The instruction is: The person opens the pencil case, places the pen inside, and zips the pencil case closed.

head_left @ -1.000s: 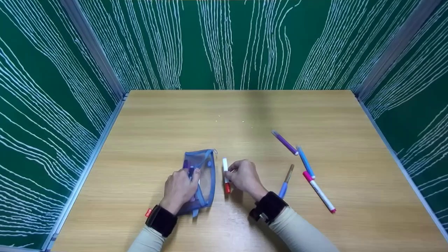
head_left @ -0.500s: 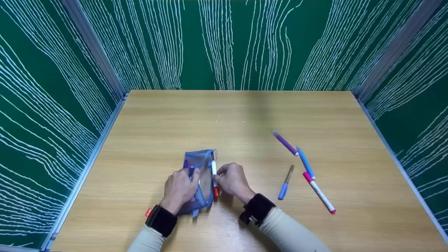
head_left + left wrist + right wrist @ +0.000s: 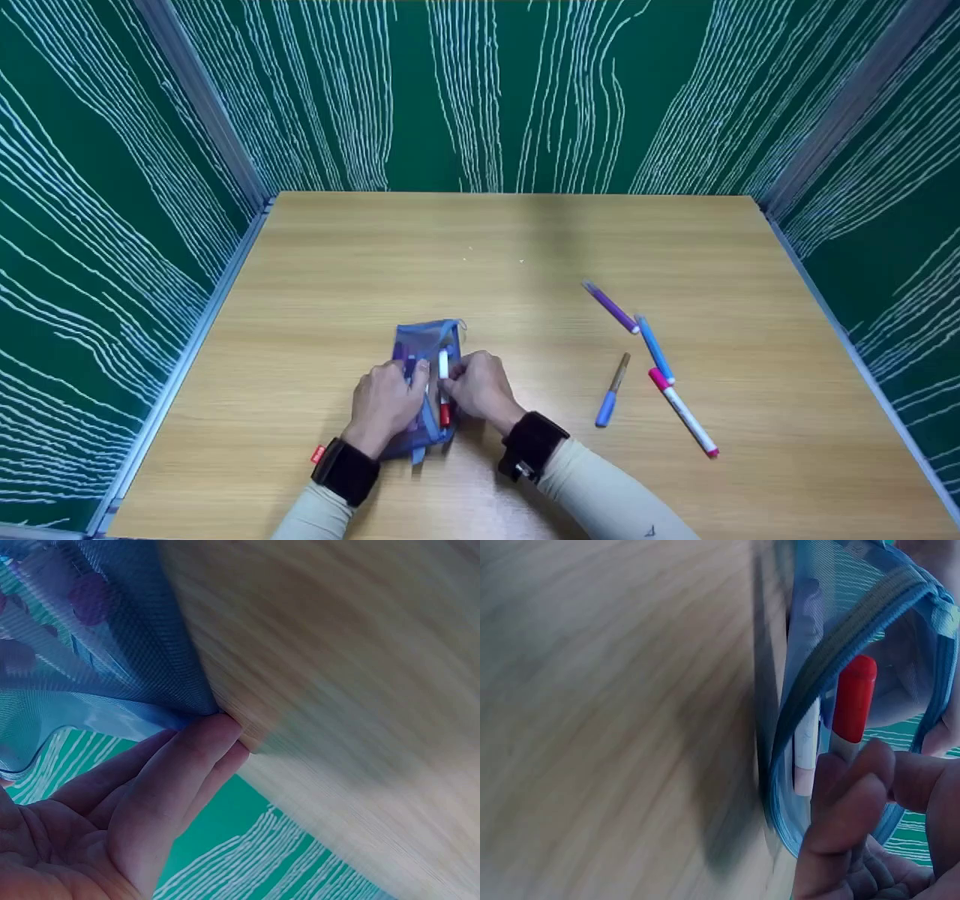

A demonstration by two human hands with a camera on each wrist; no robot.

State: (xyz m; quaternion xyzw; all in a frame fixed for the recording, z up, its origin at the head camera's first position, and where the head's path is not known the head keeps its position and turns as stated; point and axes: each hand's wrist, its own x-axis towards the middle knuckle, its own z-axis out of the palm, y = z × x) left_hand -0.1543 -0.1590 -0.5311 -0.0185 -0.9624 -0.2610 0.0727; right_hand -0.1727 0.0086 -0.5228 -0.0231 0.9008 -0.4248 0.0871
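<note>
While the left hand (image 3: pixel 386 405) pinches the near side of the blue mesh pouch (image 3: pixel 429 349) low in the middle of the head view, the right hand (image 3: pixel 480 390) grips a red-capped white marker (image 3: pixel 444 390) between thumb and fingertips and holds it at the pouch's open zipper edge, red cap toward the person. Seen from the right wrist, the marker (image 3: pixel 853 701) sits just inside the gaping mouth, with the zipper band (image 3: pixel 855 637) curving around it. That pouch looks soft and limp; the mesh folds under the left fingers (image 3: pixel 187 765), so it likely collapses unless its rim is pinched and kept spread. Its best hold seems to be the stiffer zipper edge rather than the floppy netting. By contrast, the marker appears light, rigid and smooth, probably a little slippery, so a pinch around mid-barrel suits it. Four more pens lie on the wooden table (image 3: pixel 525 232) to the right: a purple one (image 3: pixel 611 307), a blue one (image 3: pixel 655 347), a brown-and-blue one (image 3: pixel 611 391) and a pink-capped white one (image 3: pixel 684 411).
</note>
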